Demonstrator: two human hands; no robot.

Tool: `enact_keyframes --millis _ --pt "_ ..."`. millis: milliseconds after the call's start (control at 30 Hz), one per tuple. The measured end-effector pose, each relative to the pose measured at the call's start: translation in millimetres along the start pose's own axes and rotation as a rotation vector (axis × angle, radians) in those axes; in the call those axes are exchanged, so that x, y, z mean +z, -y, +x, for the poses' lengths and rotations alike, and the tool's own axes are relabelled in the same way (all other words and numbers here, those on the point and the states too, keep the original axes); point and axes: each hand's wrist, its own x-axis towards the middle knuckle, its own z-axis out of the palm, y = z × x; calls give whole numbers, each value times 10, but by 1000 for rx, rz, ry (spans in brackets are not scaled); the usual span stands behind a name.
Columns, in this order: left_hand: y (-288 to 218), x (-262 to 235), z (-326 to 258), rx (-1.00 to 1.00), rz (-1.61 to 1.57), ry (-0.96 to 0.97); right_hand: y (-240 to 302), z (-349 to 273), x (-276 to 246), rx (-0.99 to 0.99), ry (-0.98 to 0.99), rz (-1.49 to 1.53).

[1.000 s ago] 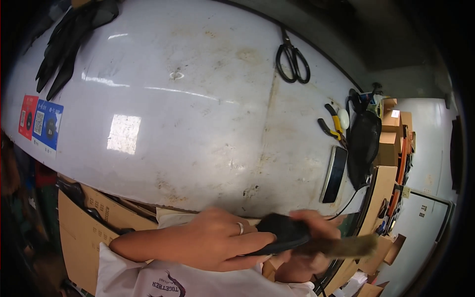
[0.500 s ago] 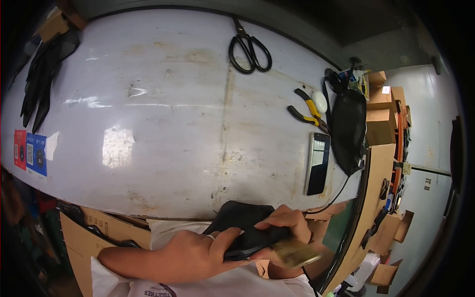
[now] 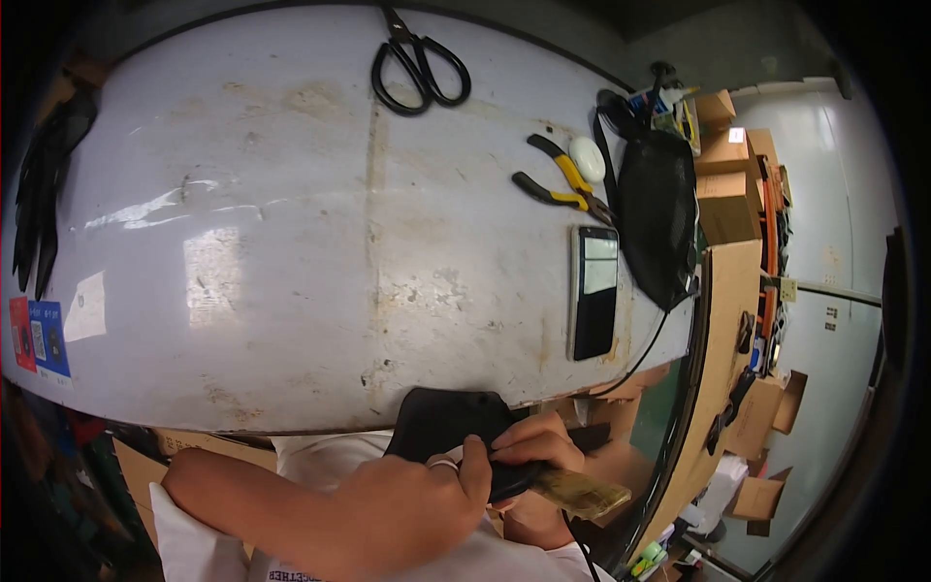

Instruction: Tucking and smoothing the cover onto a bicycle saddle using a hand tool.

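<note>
My left hand, a ring on one finger, grips a flat black piece that rests against the near edge of the white table. Just to its right, my right hand curls its fingers around the dark handle of a brush. The tan bristles point right, below the table edge. Most of the right hand is hidden behind the black piece and my left hand.
On the table lie black scissors at the far edge, yellow-handled pliers, a small white oval thing, a phone, a black pouch and black gloves at the far left. Cardboard boxes stand at the right.
The view has swung, so the table's things sit further left in the picture. The black piece has come up against the table's near edge, with both hands still on piece and brush.
</note>
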Motion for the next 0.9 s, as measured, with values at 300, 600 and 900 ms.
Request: enact_keyframes --millis 300,600,900 --pt "-75 136 -132 -223 287 -217 3 169 -138 -87 210 26" --pt "95 -743 -529 -402 -322 27 445 406 423 -998 6 687" --pt "166 -565 -481 -355 -110 -30 692 871 665 -1164 711 616"
